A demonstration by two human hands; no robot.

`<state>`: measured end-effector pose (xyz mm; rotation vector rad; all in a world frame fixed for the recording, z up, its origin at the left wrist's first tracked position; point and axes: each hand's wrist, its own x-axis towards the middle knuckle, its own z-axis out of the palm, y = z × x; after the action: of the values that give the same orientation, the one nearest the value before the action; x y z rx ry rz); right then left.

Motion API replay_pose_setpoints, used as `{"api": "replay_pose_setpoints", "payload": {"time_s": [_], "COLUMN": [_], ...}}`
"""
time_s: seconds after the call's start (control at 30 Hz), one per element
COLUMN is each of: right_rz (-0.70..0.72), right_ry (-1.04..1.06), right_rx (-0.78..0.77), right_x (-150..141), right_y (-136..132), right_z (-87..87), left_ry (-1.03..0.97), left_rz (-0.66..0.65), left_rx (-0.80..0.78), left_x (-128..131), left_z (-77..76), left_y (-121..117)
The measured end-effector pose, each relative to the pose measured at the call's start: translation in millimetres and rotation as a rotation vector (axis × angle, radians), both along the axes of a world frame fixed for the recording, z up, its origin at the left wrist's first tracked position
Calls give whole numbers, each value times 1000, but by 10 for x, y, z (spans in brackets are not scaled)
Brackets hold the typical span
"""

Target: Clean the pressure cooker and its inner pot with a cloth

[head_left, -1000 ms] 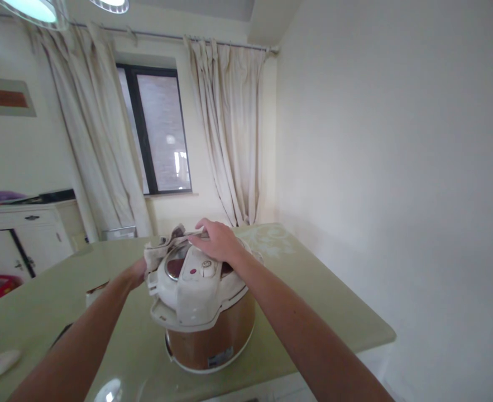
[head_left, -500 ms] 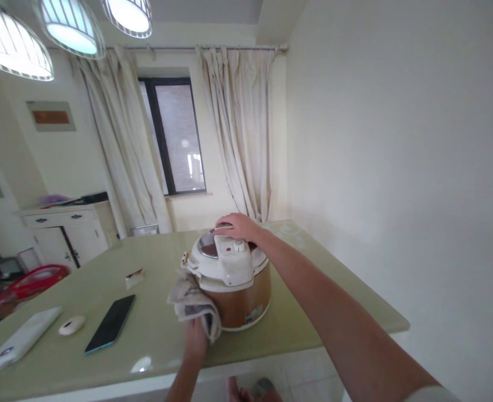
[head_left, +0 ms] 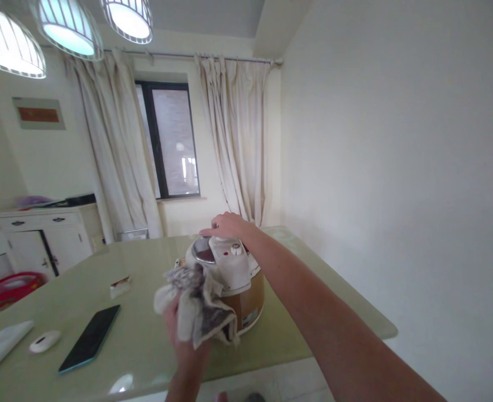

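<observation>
Left hand [head_left: 177, 326] clasps a bunched cloth [head_left: 196, 304] at the near-left of the cooker [head_left: 248, 301] on the bench [head_left: 146, 265]; right hand [head_left: 228, 225] rests atop, grip unclear. Wiping seems underway; the next stroke needs the cooker steadied.

The right arm [head_left: 313, 301], bare and stretched far forward, runs in 1 long diagonal from the near right toward the middle, while the left forearm [head_left: 185, 382] rises short and steep from the near edge, left of it. The right hand [head_left: 231, 225] is the farther of the 2, back upward, fingers bent and pointing left, with 1 digit straighter below the others. The left hand [head_left: 179, 338] is nearer and lower, slightly blurred, closed in a grip, its fingers mostly hidden.
</observation>
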<state>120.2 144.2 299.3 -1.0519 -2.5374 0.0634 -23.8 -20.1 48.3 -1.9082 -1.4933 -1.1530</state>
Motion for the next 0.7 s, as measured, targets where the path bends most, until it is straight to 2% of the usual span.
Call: {"api": "replay_pose_setpoints", "payload": {"time_s": [0.03,0.1,0.17,0.23,0.33,0.43,0.57,0.7], "right_rz": [-2,-10,-20,-28,-24,46,155,208], "right_ry": [-18,-74,-124,-138,-112,-65,47,59], "right_rx": [13,55,103,121,101,44,-95,-125], "right_x": [-3,-23,-58,-93,-97,-26,92,163], "right_y": [-4,-8,-12,-13,14,99,262,376], "right_z": [-3,-13,-30,-53,-87,-104,-114,-146], "left_ry": [26,140,239,314,384,410,416,355], "left_rz": [54,61,18,-18,-25,-21,3,43], "left_rx": [111,208,218,194,201,260,273,241], "left_x": [-10,-9,-30,-82,-133,-55,226,584], "left_z": [137,389,569,666,717,731,705,648], "left_y": [-34,-83,-113,-128,-128,-111,-63,42]}}
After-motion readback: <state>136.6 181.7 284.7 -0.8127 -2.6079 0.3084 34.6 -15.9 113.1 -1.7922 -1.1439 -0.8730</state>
